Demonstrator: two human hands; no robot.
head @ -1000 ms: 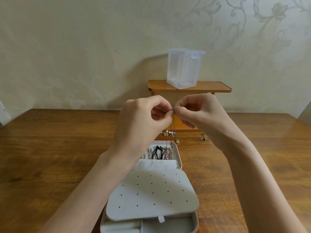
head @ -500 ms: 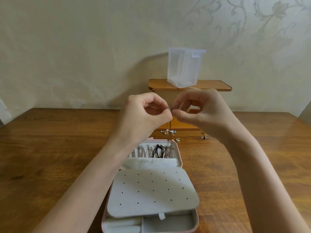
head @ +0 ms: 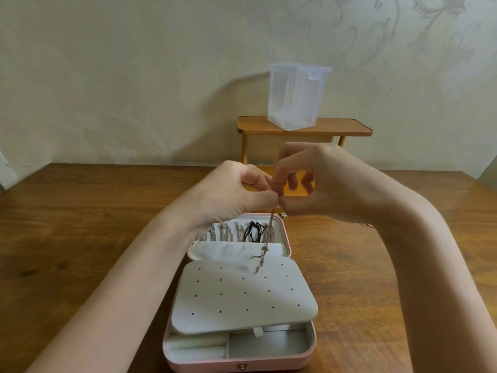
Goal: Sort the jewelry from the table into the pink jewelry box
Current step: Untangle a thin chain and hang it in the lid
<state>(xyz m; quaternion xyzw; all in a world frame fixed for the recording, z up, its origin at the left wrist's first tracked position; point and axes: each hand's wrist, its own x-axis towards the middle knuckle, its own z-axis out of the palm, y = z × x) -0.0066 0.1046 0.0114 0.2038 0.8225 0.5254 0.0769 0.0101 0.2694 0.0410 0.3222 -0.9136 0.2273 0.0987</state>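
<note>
Evidently a thin pinkish chain necklace (head: 265, 238) hangs over the open pink jewelry box (head: 306, 355), pinched at its top between the fingers of the left hand (head: 236, 195) and right hand (head: 322, 184). Next it likely needs hooking beside the hung chains (head: 223, 234); small pieces (head: 283, 215) wait on the desk (head: 80, 224).

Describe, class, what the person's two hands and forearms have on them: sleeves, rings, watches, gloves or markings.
Nothing worn shows. The left hand and right hand are bare, with no gloves, rings or watch visible. Both forearms are uncovered to the frame's edge, with no sleeves or markings in view.
</note>
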